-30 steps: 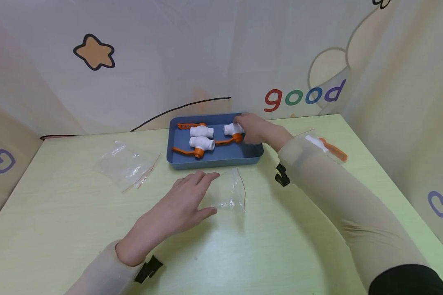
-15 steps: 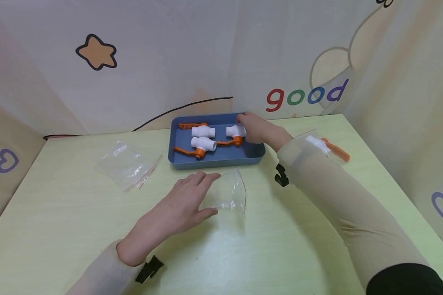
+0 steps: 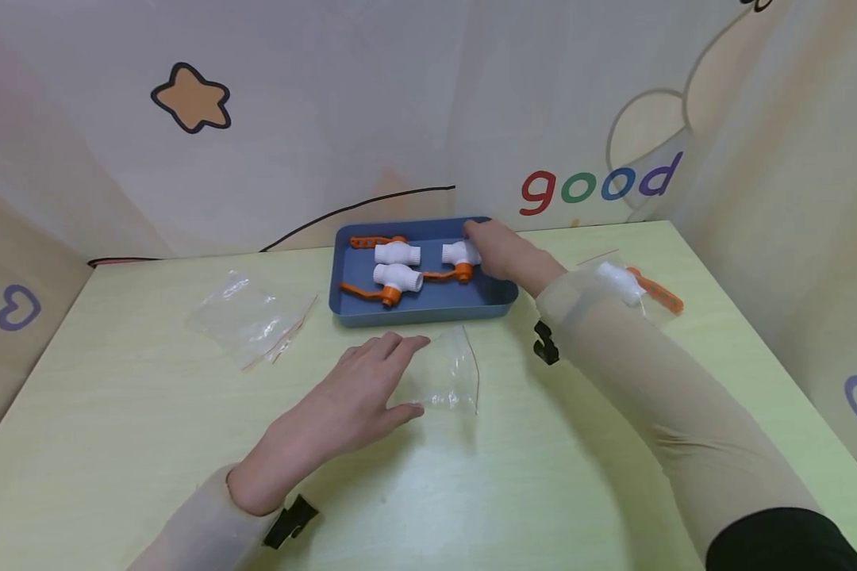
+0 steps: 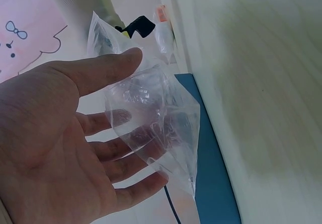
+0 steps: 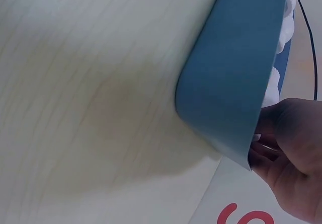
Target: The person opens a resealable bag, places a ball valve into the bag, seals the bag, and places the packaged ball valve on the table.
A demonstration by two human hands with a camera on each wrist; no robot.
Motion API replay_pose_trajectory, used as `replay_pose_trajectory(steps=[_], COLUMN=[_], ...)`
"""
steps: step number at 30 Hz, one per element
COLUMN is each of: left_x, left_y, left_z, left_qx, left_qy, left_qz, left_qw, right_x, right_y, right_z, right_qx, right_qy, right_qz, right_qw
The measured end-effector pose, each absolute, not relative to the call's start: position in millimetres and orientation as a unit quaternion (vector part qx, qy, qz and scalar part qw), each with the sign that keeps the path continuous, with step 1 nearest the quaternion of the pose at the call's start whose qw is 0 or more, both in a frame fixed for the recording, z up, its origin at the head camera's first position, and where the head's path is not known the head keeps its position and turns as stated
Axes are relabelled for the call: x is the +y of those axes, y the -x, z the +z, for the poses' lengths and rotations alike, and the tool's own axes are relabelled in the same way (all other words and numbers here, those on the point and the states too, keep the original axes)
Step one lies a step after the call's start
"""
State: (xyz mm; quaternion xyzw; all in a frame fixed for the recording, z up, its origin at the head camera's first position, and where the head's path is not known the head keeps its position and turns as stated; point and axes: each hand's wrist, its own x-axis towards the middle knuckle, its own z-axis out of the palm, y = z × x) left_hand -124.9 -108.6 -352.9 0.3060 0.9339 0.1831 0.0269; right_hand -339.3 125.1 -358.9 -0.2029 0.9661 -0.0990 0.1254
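In the head view, a blue tray (image 3: 428,312) holds white ball valves with orange handles: one at the back left (image 3: 397,254), one in front of it (image 3: 398,277), one at the right (image 3: 460,253). My right hand (image 3: 503,252) reaches over the tray's right end, its fingers at the right valve. The tray wall hides most of the fingertips in the right wrist view. My left hand (image 3: 346,394) holds a clear zip bag (image 3: 446,373) in front of the tray. Its thumb lies before the bag (image 4: 156,103), with the other fingers behind it, seen through the film.
Flat clear zip bags (image 3: 250,317) lie on the table (image 3: 150,428) left of the tray. To its right lies a bag containing a ball valve (image 3: 624,284), partly covered by my right sleeve (image 3: 636,373). A printed curtain (image 3: 371,103) hangs behind the table.
The whole scene has shifted slightly right in the head view. Slightly more of the right valve shows beside my right hand. My left hand and its bag have stayed put.
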Motion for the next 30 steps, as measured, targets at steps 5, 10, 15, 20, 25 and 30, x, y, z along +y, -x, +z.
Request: replay_pose_trajectory(steps=[5,10,15,20,25,30], left_x=[-107,-106,-105,-105,-105,-105], left_y=[125,125,124,124,123,124], left_z=[-352,-351,-352,-352,-353,-352], left_qx=[0.935,0.935,0.934,0.932,0.932,0.933], left_qy=[-0.305,-0.304,-0.307,-0.314,-0.314,-0.311], left_qz=[0.178,0.180,0.180,0.182,0.181,0.180], left_qw=[0.024,0.030,0.031,0.022,0.019,0.022], right_x=[132,140,146,149,151,154], right_y=[338,336,335,333,332,331], right_z=[-354,-349,-346,-343,-341,-339], right_qx=[0.963,0.958,0.952,0.946,0.941,0.931], right_qy=[0.200,0.201,0.193,0.182,0.157,0.140], right_qz=[-0.138,-0.182,-0.223,-0.261,-0.297,-0.336], right_qw=[0.112,0.094,0.078,0.058,0.049,0.043])
